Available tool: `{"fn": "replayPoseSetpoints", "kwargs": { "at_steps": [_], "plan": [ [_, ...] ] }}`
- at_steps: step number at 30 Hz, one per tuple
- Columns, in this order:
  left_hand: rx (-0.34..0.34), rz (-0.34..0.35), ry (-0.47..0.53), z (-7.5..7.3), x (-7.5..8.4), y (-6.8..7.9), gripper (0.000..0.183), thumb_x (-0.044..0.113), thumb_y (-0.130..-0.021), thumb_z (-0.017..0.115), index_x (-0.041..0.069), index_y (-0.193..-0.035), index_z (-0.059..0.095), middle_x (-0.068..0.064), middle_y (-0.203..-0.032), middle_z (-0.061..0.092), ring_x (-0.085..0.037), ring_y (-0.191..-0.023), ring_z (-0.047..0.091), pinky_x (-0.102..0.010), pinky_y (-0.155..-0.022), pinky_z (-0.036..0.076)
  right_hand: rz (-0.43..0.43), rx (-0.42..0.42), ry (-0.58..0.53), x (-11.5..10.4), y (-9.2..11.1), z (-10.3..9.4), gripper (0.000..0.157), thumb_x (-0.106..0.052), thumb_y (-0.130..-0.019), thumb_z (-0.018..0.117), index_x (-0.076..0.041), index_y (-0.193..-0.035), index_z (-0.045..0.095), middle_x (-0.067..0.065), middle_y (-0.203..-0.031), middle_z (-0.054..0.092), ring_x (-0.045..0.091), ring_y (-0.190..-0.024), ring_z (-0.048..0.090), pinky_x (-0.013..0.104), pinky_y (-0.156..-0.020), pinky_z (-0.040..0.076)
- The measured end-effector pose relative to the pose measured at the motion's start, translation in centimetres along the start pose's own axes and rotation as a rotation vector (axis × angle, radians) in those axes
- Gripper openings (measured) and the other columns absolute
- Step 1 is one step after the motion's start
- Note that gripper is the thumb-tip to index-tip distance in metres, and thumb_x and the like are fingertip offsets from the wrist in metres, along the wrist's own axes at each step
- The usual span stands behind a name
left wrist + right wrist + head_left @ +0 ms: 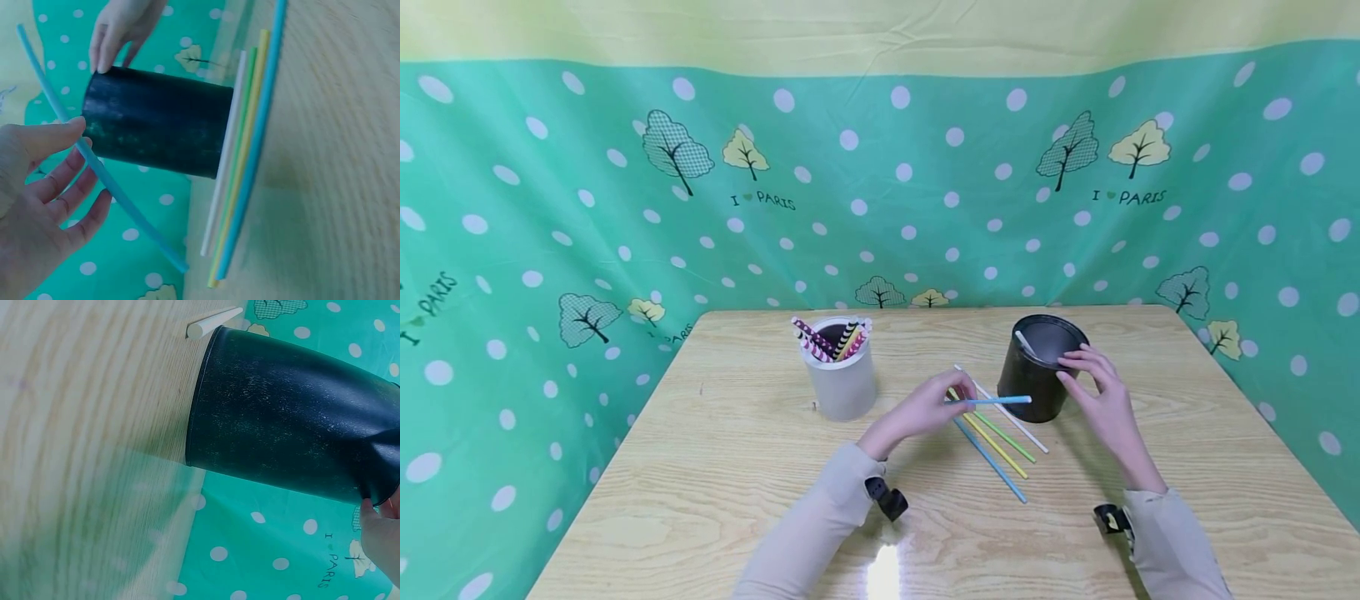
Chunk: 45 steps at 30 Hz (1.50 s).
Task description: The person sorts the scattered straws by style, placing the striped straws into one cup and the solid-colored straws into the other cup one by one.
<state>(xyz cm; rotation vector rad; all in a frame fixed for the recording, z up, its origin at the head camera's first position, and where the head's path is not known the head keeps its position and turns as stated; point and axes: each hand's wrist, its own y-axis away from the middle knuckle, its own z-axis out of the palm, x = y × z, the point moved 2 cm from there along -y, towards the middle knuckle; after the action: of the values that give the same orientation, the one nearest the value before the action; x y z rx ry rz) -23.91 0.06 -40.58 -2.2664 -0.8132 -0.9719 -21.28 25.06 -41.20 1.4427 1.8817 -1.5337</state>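
Note:
My left hand point(934, 407) pinches a light blue straw point(1006, 400) between thumb and fingers, its free end pointing at the black cup point(1032, 382). In the left wrist view this straw point(125, 200) slants across in front of the cup. With thumb and fingertips at its rim, my right hand point(1103, 402) holds the cup, which stands upright on the table. A white straw point(1026, 343) leans inside it. Between the hands lie a white straw point(1022, 428), a green straw point(1017, 445), a yellow straw point(996, 447) and another blue straw point(992, 462), side by side.
To the left stands a white cup point(845, 392) with several patterned straws point(850, 342) in it. Behind the wooden table point(737, 483) hangs a green dotted curtain point(820, 200), which also runs along both sides.

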Motion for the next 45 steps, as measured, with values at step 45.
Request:
{"fn": "replayPoseSetpoints", "kwargs": {
  "at_steps": [45],
  "plan": [
    [0.446, 0.115, 0.409, -3.8, 10.1, -4.4, 0.015, -0.006, -0.082, 0.055, -0.009, -0.094, 0.046, -0.024, -0.092, 0.053, -0.026, -0.086, 0.055, -0.021, -0.074, 0.052, -0.021, 0.010, 0.001, 0.0, 0.0, 0.0, 0.021, -0.003, -0.081, 0.061, 0.005, -0.100, 0.062, -0.003, -0.107, 0.052, 0.015, -0.124, 0.033, 0.013, -0.101, 0.027]
  ]
}}
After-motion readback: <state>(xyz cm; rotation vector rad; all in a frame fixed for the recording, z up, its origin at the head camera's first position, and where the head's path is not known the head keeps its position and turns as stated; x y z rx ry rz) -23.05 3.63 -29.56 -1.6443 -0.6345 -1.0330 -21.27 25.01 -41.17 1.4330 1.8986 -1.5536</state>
